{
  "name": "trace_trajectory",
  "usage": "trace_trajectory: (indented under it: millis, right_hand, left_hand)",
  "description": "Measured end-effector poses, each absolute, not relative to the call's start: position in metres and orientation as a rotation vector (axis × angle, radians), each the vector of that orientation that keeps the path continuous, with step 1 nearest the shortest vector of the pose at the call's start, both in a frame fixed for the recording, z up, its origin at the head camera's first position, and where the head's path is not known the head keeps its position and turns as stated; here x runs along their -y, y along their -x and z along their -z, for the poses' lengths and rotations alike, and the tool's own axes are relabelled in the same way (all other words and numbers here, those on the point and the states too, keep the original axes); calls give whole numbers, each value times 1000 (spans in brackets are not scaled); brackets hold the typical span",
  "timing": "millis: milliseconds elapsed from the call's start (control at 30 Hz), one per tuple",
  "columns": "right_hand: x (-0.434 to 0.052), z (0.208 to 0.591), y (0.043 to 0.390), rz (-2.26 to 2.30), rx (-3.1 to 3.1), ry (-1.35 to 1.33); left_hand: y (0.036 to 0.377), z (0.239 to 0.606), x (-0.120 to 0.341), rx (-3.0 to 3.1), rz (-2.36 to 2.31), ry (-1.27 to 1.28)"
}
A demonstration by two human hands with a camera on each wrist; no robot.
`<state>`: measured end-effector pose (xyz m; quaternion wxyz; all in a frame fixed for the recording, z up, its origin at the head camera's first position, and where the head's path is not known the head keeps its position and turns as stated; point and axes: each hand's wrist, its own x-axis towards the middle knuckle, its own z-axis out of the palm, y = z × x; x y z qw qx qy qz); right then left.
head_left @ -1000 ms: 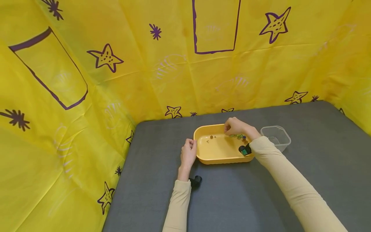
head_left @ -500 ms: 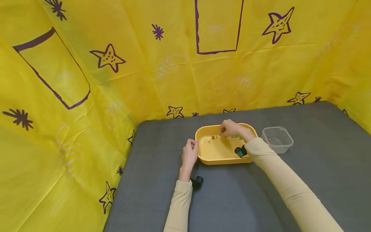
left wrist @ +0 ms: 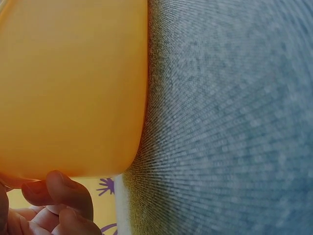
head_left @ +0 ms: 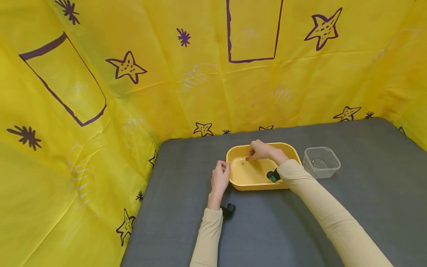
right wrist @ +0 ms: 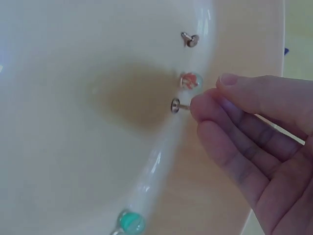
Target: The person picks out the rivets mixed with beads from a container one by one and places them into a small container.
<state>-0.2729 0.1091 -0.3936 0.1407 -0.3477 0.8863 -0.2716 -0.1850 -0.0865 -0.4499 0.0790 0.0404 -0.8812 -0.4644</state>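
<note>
Right hand (head_left: 261, 150) reaches into the yellow tray (head_left: 283, 148) – fingertips (right wrist: 205, 105) curled at a small metal pin (right wrist: 175, 105) by an orange marble (right wrist: 190, 81); actual pinch unclear. Left hand (head_left: 220, 177) grips the tray's left rim, fingers curled. Clear container (head_left: 321, 161) just right of the tray on the grey table (head_left: 333, 215).

Head view: high, facing forward and down across the table (head_left: 300, 222). Left wrist: close against the tray (left wrist: 73, 88) wall outside. Right wrist: close inside. All three share the tray.
</note>
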Motion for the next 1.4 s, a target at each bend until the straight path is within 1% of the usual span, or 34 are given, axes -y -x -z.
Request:
trace_trajectory:
  millis: [833,1167,1400]
  right_hand:
    - [-84,406,277,700,-2592,1116]
    - [-78,410,279,644,-2583,1060]
    - [-74,415,280,637,-2606,1092]
  left_hand:
    - [184,447,84,2631,1324,-130]
    - [184,447,84,2642,1325,-127]
    - [185,448,84,2635,1329,-125]
